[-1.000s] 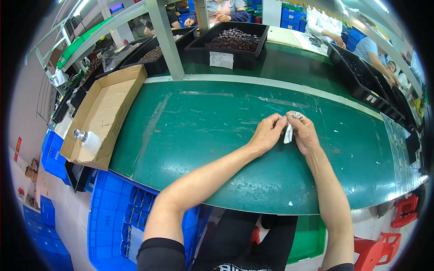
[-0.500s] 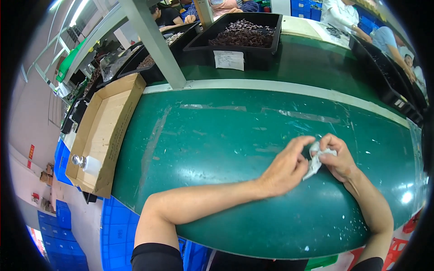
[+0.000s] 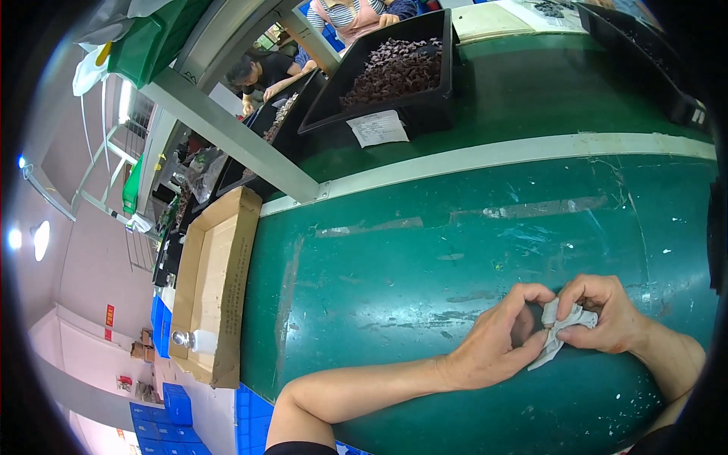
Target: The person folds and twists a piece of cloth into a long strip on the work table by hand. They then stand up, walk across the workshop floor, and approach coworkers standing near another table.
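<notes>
Hands meet low on the green table (image 3: 425, 250), close to the person's body. The left hand (image 3: 497, 341) and the right hand (image 3: 607, 315) both pinch one small white scrap (image 3: 560, 327), maybe cloth or paper. I cannot tell which. The left fingers curl around, with thumb and fingertip closed on one side of the scrap. The right hand is folded up tight on the other side. A loose corner hangs down under them, near the table top. Two hands on it probably help, since something that small and floppy is hard to work with one hand.

A flat brown box (image 3: 216, 288) lies at the left edge of the table, well apart from the hands. Its open side faces up, so things can be dropped in. A small clear bottle (image 3: 189, 341) rests at its near end.

Farther back sits a black tray (image 3: 432, 98) full of small dark bits (image 3: 398, 72), with a white paper (image 3: 378, 127) leaning on its front. Other people work behind it, beyond a grey slanted post (image 3: 235, 136).
</notes>
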{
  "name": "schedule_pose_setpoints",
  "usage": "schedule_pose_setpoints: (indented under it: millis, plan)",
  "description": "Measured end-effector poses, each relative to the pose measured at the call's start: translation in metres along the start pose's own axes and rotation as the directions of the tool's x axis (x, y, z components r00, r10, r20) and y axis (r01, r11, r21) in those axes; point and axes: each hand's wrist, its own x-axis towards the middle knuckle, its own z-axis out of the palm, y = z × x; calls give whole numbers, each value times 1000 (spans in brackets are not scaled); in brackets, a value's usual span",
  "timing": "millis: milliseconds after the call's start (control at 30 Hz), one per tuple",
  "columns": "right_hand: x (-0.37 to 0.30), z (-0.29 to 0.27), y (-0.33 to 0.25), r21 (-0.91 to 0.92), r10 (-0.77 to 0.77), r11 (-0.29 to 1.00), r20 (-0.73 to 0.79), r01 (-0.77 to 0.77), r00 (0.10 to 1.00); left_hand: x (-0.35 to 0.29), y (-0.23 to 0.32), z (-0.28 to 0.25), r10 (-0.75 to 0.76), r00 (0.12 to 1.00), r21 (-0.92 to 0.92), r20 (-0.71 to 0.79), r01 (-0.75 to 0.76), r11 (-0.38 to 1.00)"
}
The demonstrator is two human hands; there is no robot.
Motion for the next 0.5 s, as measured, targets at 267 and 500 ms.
schedule_pose_setpoints:
  millis: [267, 500]
  plan:
    - [-1, 4, -1, 109, 71, 991, 68, -79, 995, -4, 1, -5, -65, 997, -107, 40, 69, 992]
    - [-5, 9, 3, 112, 31, 993, 44, -35, 999, -6, -1, -4, -95, 994, -237, 51, 105, 966]
